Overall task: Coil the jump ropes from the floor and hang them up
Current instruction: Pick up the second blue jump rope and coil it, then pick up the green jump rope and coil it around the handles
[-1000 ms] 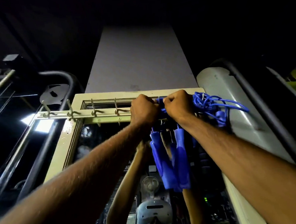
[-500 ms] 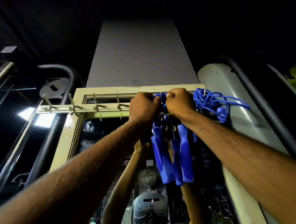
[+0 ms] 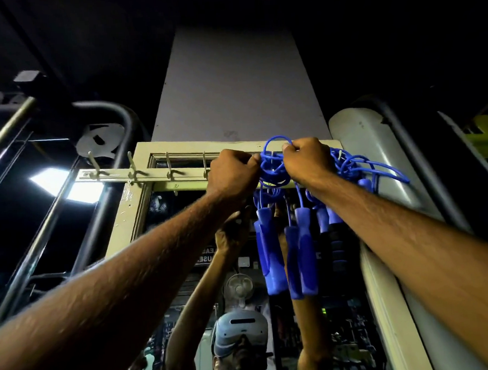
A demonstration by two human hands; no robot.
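Both my hands are raised to a hook rail (image 3: 148,173) on top of a framed mirror. My left hand (image 3: 232,172) and my right hand (image 3: 307,161) each pinch the cord of a coiled blue jump rope (image 3: 273,168) at the rail. A loop of the cord stands up between my fists. Its blue handles (image 3: 287,253) hang straight down below. A second coiled blue jump rope (image 3: 361,166) hangs just right of my right hand. The hook under the coil is hidden by my hands.
Several bare hooks (image 3: 133,167) stick out of the rail to the left. The mirror frame (image 3: 124,215) reflects my arms and headset. A grey pillar (image 3: 236,85) rises behind, a white cylinder (image 3: 375,162) stands right, and dark metal tubes (image 3: 106,193) stand left.
A loop of cord has risen above my fists, where it was bunched between them before. The handles hang lower and straighter. My hands stay at the same spot on the rail.
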